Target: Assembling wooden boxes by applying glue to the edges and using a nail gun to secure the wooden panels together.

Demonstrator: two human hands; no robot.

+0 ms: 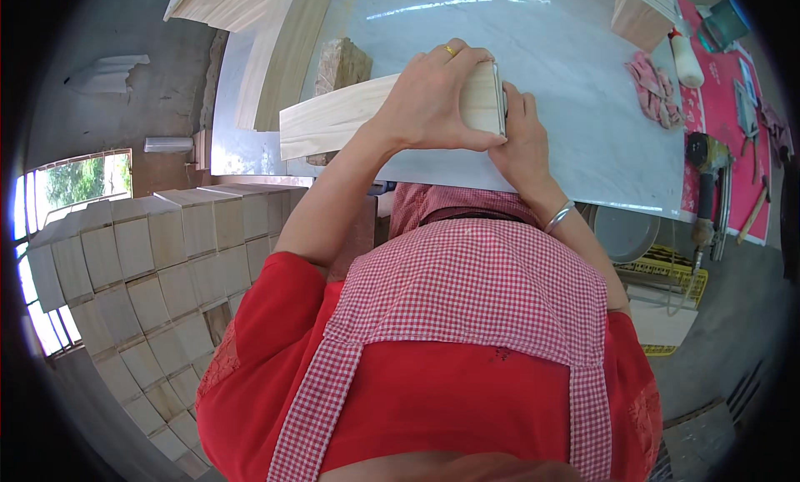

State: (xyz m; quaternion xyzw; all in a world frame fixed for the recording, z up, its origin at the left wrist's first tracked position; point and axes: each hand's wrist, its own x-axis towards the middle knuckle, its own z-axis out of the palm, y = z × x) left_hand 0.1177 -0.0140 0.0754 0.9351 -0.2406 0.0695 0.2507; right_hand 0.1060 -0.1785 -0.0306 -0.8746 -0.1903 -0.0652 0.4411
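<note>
A long, pale wooden box point(337, 115) lies across the near side of the table, its right end showing a thin dark-edged face. My left hand point(433, 99), with a ring on one finger, spans that end from above, thumb on the near edge and fingers over the far edge. Against the end face, my right hand point(521, 140) presses with bent fingers; its thumb is partly hidden. A rough wooden block point(343, 64) sits under and behind the box's left part.
The white table point(583, 82) bears stacked pale boards point(279, 57) at far left and a wooden block stack point(643, 15) at far right. A pink cloth point(654, 90), white bottle point(686, 61) and power tool point(707, 161) lie right. Piled wooden boxes point(175, 240) stand left.
</note>
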